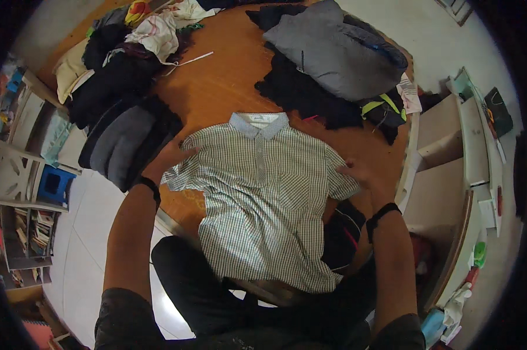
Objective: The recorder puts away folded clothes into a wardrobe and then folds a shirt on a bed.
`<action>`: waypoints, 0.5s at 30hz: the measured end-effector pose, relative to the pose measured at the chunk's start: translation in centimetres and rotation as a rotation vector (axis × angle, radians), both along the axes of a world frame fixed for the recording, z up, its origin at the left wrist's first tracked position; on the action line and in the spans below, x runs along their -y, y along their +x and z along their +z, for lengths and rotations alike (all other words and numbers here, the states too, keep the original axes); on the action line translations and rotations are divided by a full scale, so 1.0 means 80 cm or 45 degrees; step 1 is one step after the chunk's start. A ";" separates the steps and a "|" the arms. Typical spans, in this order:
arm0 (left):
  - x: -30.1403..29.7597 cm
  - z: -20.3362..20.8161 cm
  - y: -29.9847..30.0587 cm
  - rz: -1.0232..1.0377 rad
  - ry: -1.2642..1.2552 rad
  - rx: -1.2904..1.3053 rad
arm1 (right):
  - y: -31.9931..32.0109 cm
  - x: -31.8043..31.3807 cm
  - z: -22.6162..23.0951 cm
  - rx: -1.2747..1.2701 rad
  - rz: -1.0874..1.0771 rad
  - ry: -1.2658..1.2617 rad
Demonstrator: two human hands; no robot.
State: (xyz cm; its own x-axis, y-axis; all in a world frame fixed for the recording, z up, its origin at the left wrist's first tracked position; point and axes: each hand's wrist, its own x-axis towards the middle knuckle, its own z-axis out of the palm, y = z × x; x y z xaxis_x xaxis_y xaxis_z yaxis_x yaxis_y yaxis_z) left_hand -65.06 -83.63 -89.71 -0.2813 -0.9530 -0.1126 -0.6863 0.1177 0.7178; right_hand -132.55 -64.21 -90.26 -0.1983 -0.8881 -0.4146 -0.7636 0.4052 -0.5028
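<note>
A round wooden table (217,87) fills the upper middle of the head view, standing on a pale tiled floor (88,245), with white shelving (444,175) at the right and a bookcase (30,233) at the left. On the near part of the table a checked short-sleeved shirt (263,198) lies front up, its collar (257,123) pointing away from the person and its hem hanging over the table's near edge onto the person's lap.

The left hand (170,157) rests at the shirt's left sleeve, where the sleeve edge meets the bare wood; its fingers look laid fairly flat along the fabric, though whether they pinch the cloth cannot be told. The right hand (357,172) sits at the right sleeve, palm down, fingers spread slightly and pressing on the cloth beside the shoulder seam rather than closed around it. The shirt's body thus lies between the two hands, stretched across from sleeve to sleeve. Each wrist wears a dark band.

To the left of the shirt is a pile of dark and grey folded clothes (123,140), with lighter garments (152,32) heaped further back. Beyond the collar, at the far right of the table, a grey jacket (333,52) lies on top of black clothing (298,93).
</note>
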 end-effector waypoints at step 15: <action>-0.067 -0.004 0.077 0.094 -0.730 0.433 | 0.026 -0.073 0.052 -0.074 -0.378 -0.999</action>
